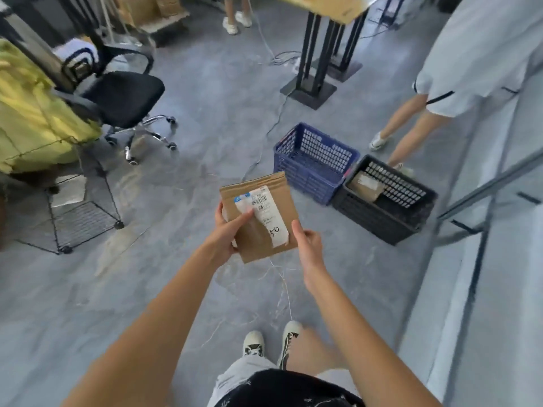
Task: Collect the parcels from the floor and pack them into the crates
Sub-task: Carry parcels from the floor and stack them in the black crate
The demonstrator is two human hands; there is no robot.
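A flat brown cardboard parcel (260, 217) with a white shipping label is held in front of me at mid-frame. My left hand (229, 230) grips its left edge, thumb across the label. My right hand (307, 240) holds the lower right edge, with its thumb along the side. On the floor ahead to the right stand two crates side by side: a blue crate (314, 163) that looks empty and a black crate (385, 201) with a brown parcel (365, 186) lying inside.
A black office chair (123, 95) and a wire rack (82, 212) stand at left beside yellow fabric (32, 113). A person in a pale dress (470, 63) stands right behind the crates. Black table legs (311, 69) and cables lie farther back. A pale ledge (482, 259) runs along the right.
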